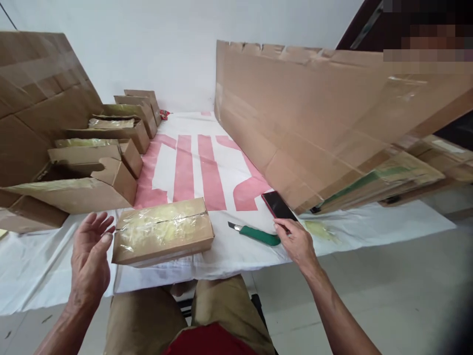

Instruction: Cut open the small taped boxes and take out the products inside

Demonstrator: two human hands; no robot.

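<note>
A closed cardboard box (162, 231) with clear and yellowish tape over its top seam lies near the table's front edge. My left hand (91, 256) is open beside its left end, fingers spread and palm turned towards it. Right of the box lies a utility knife (258, 235) with a green handle, its blade out and pointing left. My right hand (297, 241) is at the rear end of that handle, with fingertips by the lower edge of a dark phone (279, 206) in a red case. The fingers reach forward, slightly bent, not wrapped round either thing.
Several open cardboard boxes (118, 182) stand in a row on the left, before a tall cardboard sheet (40, 88). A large cardboard panel (295, 113) leans at the right. White cloth with pink print (185, 167) covers the table. Another person (428, 42) is at upper right.
</note>
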